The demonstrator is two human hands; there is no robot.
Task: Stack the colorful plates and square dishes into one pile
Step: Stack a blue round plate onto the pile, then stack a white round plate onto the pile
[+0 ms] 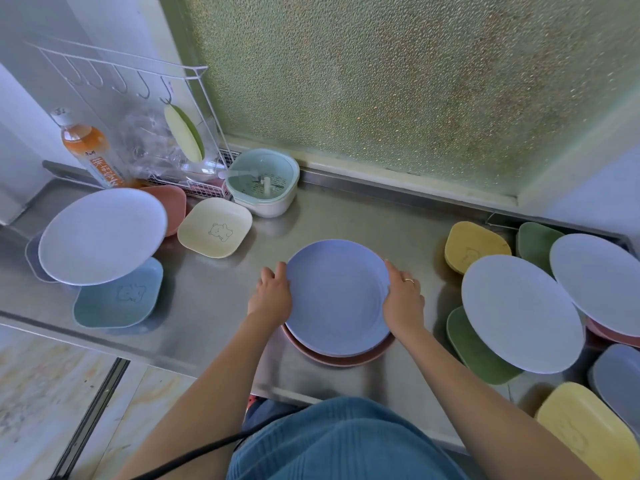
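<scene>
blue plate: the round blue plate (337, 297) sits mid-counter in front of me, on top of a pink plate (341, 358) whose rim shows under its near edge; this looks like the start of the pile
left hand: my left hand (272, 294) is curled onto the plate's left rim, fingertips on the edge, holding it
right hand: my right hand (403, 299) grips the opposite rim the same way, a ring on one finger
counter: bare steel counter (346, 216), smooth, so dishes will likely slide on it if nudged
how it handles: i judge these plates light and stiff, matte plastic by the look, not brittle; the shallow raised rim is the place to take hold, one hand each side, so the plate stays level as it settles
left group: a pale round plate (104, 237) rests tilted over a teal square dish (117, 296), with a pink square dish (169, 206) behind and a cream square dish (214, 226) just beside
right group: two more pale round plates (519, 313) (599, 282) lie propped over green square dishes (478, 348) and a yellow square dish (474, 244); another yellow one (588, 434) is near my right arm
risk: the tilted plates may slip off when i lift what lies under them, so i would take the top ones first
pile order: square dishes are smaller, so i reckon they nest best above the round plates
</scene>
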